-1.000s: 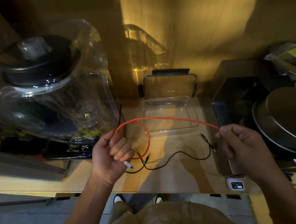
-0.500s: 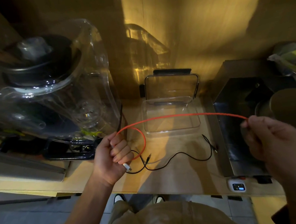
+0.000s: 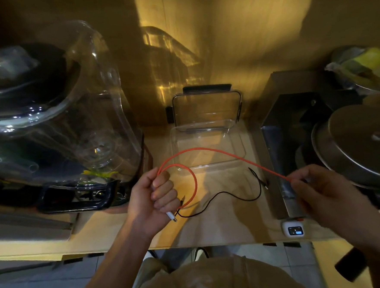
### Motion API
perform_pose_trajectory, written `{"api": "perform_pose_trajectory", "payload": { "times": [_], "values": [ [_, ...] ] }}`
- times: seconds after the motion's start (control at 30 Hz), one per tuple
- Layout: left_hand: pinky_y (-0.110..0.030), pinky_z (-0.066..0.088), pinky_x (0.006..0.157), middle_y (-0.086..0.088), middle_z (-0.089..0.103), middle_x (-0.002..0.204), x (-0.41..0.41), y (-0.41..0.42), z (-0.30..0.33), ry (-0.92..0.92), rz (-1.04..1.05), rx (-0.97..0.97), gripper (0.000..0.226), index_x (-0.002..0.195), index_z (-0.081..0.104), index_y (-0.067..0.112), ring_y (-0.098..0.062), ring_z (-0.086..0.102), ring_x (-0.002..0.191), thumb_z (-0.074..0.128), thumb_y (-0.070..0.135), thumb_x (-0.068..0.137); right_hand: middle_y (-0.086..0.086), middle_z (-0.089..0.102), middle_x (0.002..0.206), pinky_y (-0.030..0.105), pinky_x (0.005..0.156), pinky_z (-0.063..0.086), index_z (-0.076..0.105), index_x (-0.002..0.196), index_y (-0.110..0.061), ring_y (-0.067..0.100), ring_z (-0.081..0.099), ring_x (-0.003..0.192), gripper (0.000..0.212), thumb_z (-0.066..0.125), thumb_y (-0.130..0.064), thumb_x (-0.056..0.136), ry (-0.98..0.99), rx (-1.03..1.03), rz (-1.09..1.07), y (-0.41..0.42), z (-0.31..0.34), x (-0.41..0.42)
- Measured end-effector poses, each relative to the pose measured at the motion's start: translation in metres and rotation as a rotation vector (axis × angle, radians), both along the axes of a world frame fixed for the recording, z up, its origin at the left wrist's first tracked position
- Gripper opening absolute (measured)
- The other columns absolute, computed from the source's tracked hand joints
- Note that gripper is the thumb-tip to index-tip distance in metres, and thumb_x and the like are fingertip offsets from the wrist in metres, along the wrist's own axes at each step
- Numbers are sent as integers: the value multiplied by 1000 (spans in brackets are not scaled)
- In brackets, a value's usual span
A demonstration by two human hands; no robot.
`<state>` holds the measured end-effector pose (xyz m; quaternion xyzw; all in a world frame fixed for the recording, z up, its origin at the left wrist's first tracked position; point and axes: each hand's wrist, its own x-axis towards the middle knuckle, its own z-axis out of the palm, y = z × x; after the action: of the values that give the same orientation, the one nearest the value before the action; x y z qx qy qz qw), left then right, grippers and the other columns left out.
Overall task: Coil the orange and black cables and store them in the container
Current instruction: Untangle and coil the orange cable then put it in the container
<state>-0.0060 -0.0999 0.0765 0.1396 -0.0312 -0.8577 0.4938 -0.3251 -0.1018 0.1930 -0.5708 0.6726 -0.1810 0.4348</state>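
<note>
My left hand (image 3: 153,197) is closed in a fist on the orange cable (image 3: 209,148), holding one loop of it, with the white plug end sticking out below the fingers. The cable arcs over the clear container (image 3: 240,140) to my right hand (image 3: 320,188), which pinches it at the right. The thin black cable (image 3: 233,196) lies loose on the wooden counter between my hands. The container stands open, its lid (image 3: 206,107) tilted up against the back wall.
A large clear plastic blender housing (image 3: 71,129) fills the left side. A metal box (image 3: 283,141) and a round steel lid (image 3: 364,140) stand at the right. A small white device (image 3: 294,230) sits at the counter's front edge.
My right hand slid out to the right along the orange cable, then came back in toward the middle and lower. The loop at my left hand has grown larger.
</note>
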Motion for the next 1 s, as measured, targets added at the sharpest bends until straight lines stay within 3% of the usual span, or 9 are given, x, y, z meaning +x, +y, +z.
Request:
{"api": "perform_pose_trajectory", "payload": {
  "times": [0.2,0.33,0.53,0.6,0.67,0.83,1.0],
  "values": [
    [-24,14,43,6,25,46,0,-2,5,-63,50,-15,38,62,42,19,-9,20,38,40,33,98,9,62,55,25,48,47,61,87,-20,11,54,46,11,53,-18,95,19,-34,104,6,-9,19],
    [-25,16,45,5,27,47,6,-3,7,-37,83,-45,39,62,42,18,-11,22,40,39,32,99,11,67,63,39,61,55,60,88,-24,18,64,56,10,54,-21,95,104,-50,189,6,-13,23],
    [-25,17,44,5,26,46,5,3,3,-49,114,-14,41,60,43,18,-10,21,39,37,32,99,10,68,66,38,61,55,58,82,-28,15,63,57,14,54,-25,95,200,102,261,9,-22,16],
    [-23,14,43,7,23,45,1,7,3,-104,131,21,42,58,44,19,-9,18,38,38,33,97,8,65,63,28,53,51,57,84,-25,9,59,51,13,53,-23,96,203,146,254,12,-30,15],
    [-23,14,42,7,22,45,-2,9,3,-116,137,49,41,57,42,20,-8,16,38,39,33,96,5,62,60,17,44,45,56,87,-22,2,55,45,12,50,-21,98,168,169,227,16,-35,17],
    [-22,14,41,8,20,45,-3,7,8,-140,161,79,39,58,38,21,-8,15,38,41,32,95,4,60,51,30,45,41,51,89,-24,11,47,41,12,45,-23,100,7,181,237,25,-39,30],
    [-23,17,41,6,24,45,2,5,9,-85,162,41,37,61,35,22,-9,19,38,43,32,96,9,52,51,19,36,29,53,97,-14,10,34,34,7,47,-15,100,-314,237,116,31,-28,54]
  ]
}}
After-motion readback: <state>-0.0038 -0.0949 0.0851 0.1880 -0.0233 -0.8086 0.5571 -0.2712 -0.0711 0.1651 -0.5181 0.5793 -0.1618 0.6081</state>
